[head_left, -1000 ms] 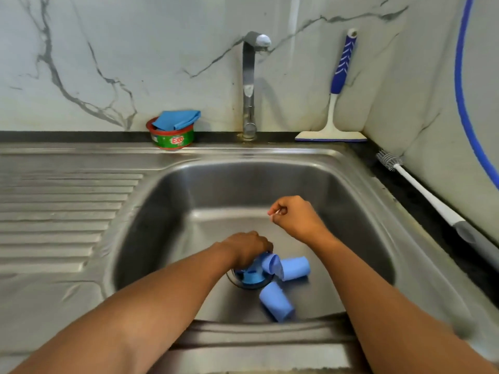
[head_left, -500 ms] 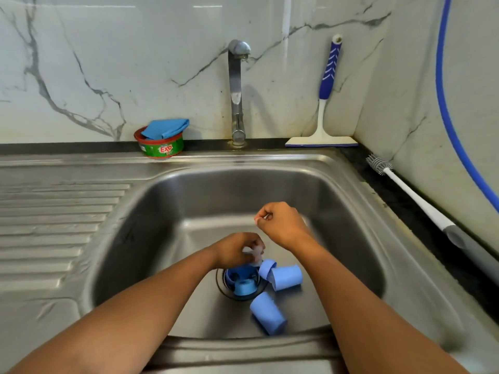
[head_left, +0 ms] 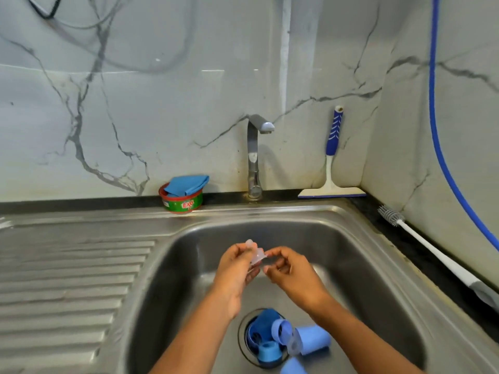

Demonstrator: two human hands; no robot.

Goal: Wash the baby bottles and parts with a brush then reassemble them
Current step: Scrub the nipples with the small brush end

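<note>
Clear teat (head_left: 256, 255) is up over the sink (head_left: 351, 238) drain (head_left: 241, 334), btwn both hands. L hand (head_left: 234, 271) grips its body and R hand (head_left: 293, 275) pinches its rim. Blue bottle parts (head_left: 310, 340) lie on the drain.

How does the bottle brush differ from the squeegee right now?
The squeegee stands upright against the back wall; the bottle brush lies flat along the right counter. The squeegee has a blue grip and wide blade; the bottle brush a white handle and grey bristles. Both are unheld.
</note>
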